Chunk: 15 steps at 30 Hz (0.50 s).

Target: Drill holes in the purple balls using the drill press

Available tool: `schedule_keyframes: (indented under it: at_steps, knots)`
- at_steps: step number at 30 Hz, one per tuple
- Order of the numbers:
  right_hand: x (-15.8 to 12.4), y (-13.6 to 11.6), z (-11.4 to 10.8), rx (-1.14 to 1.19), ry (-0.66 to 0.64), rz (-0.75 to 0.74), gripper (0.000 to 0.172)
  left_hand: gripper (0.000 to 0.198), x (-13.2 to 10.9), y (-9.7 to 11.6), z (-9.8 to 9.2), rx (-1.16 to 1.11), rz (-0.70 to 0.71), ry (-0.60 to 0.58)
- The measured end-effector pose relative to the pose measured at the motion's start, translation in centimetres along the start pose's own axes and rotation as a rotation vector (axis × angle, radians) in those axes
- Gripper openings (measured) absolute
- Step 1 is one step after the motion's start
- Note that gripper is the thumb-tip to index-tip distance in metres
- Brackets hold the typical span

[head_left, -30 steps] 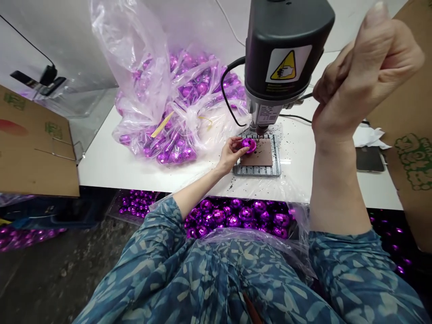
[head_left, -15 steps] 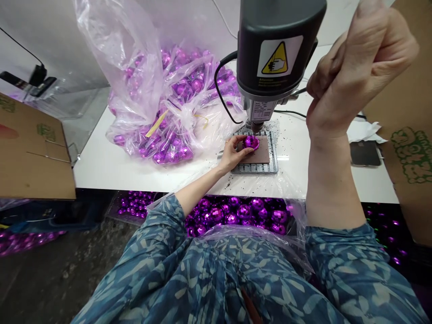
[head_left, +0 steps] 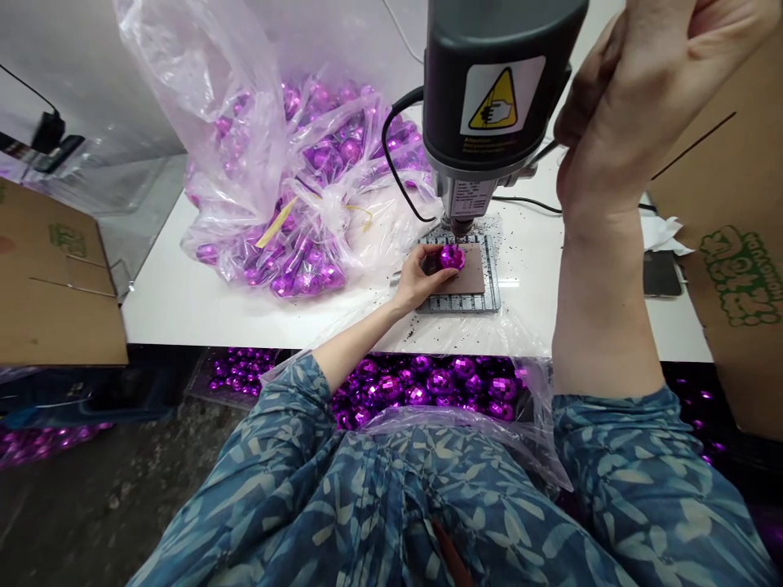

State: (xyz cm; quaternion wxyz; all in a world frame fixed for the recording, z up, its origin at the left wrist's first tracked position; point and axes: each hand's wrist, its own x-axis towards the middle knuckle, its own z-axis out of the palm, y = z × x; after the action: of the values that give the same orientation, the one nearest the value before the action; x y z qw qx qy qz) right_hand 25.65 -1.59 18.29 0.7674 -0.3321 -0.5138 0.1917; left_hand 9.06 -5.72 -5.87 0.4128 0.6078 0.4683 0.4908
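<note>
My left hand [head_left: 419, 281] pinches a shiny purple faceted ball [head_left: 452, 258] between thumb and fingers. The ball rests on a brown board [head_left: 468, 281], which lies on the grey slotted base plate [head_left: 493, 297] of a drill press [head_left: 502, 106]. Directly over the ball is the chuck [head_left: 462, 228], its thin bit reaching down to the ball's top; whether it has entered cannot be made out. To the right of the motor housing, my right hand [head_left: 654, 90] is raised and closed in a fist. What it grips is hidden by the fingers.
Clear plastic bags [head_left: 306, 204] of purple balls fill the table's left. Below the front edge sits an open bag of more balls [head_left: 422, 387]. Cardboard boxes flank both sides [head_left: 55, 277] [head_left: 727, 244]. A phone [head_left: 662, 274] and tissue [head_left: 666, 234] lie right. Dark shavings litter the white tabletop.
My right fist has risen slightly and come closer to the camera. The ball has turned a little in my left fingers. The whole view has shifted slightly.
</note>
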Motion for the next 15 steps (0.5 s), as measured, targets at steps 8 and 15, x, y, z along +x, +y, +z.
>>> schedule_keyframes:
  at_steps: [8,15]
  knots:
    - [0.6,0.3,0.5,0.076,0.015,0.047,0.044,0.05,0.4,-0.4,1.5,-0.077,0.09,-0.095]
    - [0.2,-0.4,-0.1,0.01,-0.073,0.08,0.042,0.059,1.0,-1.8,0.0,-0.047,0.027,-0.071]
